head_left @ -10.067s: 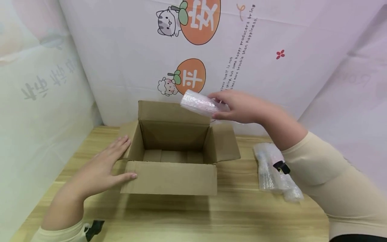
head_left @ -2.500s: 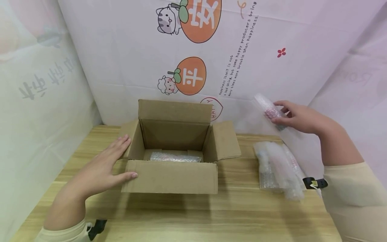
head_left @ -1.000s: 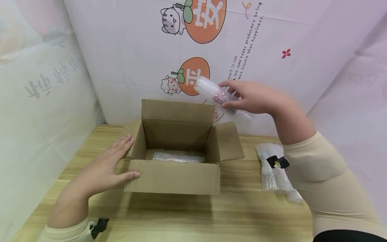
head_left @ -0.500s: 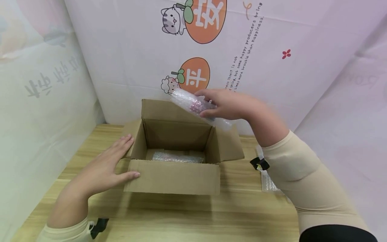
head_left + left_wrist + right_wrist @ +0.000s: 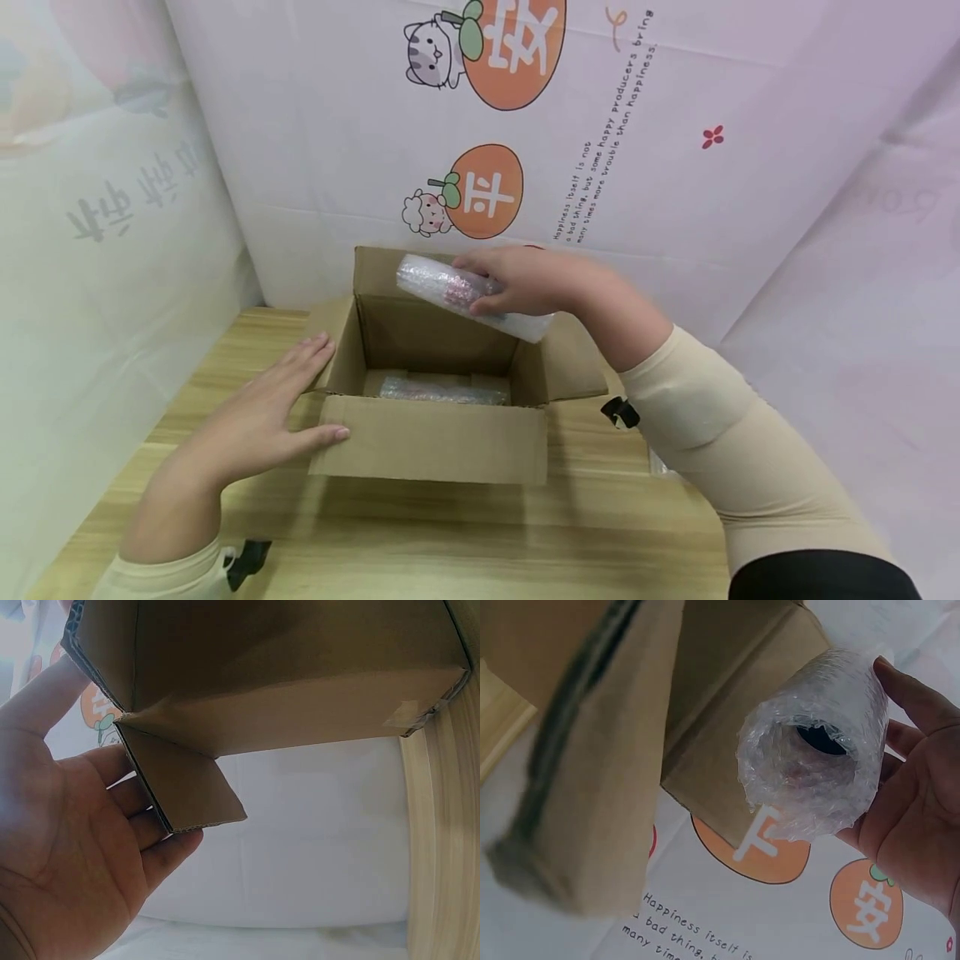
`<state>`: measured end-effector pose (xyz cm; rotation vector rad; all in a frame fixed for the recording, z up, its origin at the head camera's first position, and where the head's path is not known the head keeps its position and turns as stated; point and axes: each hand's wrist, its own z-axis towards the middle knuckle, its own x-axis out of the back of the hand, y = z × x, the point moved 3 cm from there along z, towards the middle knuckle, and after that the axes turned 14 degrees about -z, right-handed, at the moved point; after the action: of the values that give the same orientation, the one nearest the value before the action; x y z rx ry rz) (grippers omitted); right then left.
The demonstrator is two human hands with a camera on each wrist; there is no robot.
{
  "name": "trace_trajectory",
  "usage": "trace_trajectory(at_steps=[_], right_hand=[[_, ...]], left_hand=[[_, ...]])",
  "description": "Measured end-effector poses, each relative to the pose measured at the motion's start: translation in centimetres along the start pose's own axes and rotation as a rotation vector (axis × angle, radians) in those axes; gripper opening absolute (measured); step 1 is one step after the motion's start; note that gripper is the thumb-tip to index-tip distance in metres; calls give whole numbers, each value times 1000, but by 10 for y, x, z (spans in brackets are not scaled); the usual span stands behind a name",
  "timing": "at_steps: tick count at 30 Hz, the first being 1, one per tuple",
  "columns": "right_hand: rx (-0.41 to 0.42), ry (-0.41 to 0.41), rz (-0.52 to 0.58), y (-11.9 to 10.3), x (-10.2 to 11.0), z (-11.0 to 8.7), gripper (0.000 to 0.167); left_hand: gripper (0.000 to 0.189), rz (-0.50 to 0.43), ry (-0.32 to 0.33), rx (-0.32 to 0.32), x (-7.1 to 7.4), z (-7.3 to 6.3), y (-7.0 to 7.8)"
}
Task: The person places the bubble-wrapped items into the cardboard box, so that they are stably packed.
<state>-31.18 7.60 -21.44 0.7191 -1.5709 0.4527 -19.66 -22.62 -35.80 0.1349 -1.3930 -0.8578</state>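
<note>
An open cardboard box (image 5: 427, 440) stands on the table with its flaps folded out. My right hand (image 5: 525, 279) grips a roll of bubble wrap (image 5: 427, 282) with something pink inside, held tilted over the box opening. In the right wrist view the roll's hollow end (image 5: 802, 765) faces the camera, and a dark round object shows within. Another bubble-wrapped roll (image 5: 442, 392) lies on the box floor. My left hand (image 5: 262, 417) rests on the box's left side, fingers straight along the left flap (image 5: 184, 780) and thumb on the front flap.
The wooden table (image 5: 420, 542) extends in front of the box. A patterned white sheet (image 5: 660, 208) hangs close behind it. To the right, a corner of more bubble wrap (image 5: 660, 467) shows beneath the right sleeve, which hides the rest.
My right hand has brought the pink-centred roll from the right side leftward and down over the box. Since the oldest frame, one roll has come to lie inside. My left hand has stayed put.
</note>
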Motion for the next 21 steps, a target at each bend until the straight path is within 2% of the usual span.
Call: trace_trajectory(at_steps=[7,14,21], right_hand=[[49,-42,31,-8,-12,9,65],[56,-74,-14,-13,-22,19,65],[74,-114,6,-17,-30,25,67]], left_hand=[[102,-2,-16,-2,0,1,0],[103,-2,-19,0,0,1,-1],[103,-2,-17,0,1,1,-1]])
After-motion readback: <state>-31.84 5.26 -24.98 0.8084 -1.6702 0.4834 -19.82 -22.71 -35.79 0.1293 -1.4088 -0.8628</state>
